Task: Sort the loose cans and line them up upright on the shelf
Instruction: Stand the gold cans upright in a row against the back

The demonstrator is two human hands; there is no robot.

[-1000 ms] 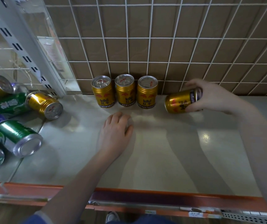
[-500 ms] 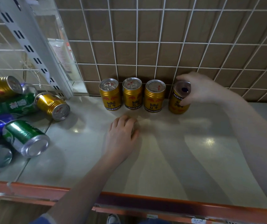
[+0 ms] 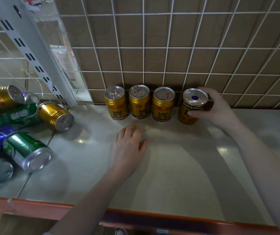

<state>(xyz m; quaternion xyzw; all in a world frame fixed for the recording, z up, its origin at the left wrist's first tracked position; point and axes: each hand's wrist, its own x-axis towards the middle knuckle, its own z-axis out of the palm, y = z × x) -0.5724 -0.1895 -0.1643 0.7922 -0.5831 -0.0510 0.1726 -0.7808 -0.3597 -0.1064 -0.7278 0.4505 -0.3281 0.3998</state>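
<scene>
The right hand [image 3: 215,109] gripped a gold can [image 3: 191,107], nearly upright, at the row's right end on the shelf [image 3: 178,167]. The left hand [image 3: 129,148] lay flat, empty, nearer the loose cans [image 3: 24,133] lying leftward.

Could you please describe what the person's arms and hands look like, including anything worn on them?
Both hands, the left and the right, are bare: no gloves, rings, watch or bracelet show. Both forearms are uncovered. At the bottom edge by the left arm a sliver of pale cloth shows, possibly a sleeve; too little to tell.
</scene>
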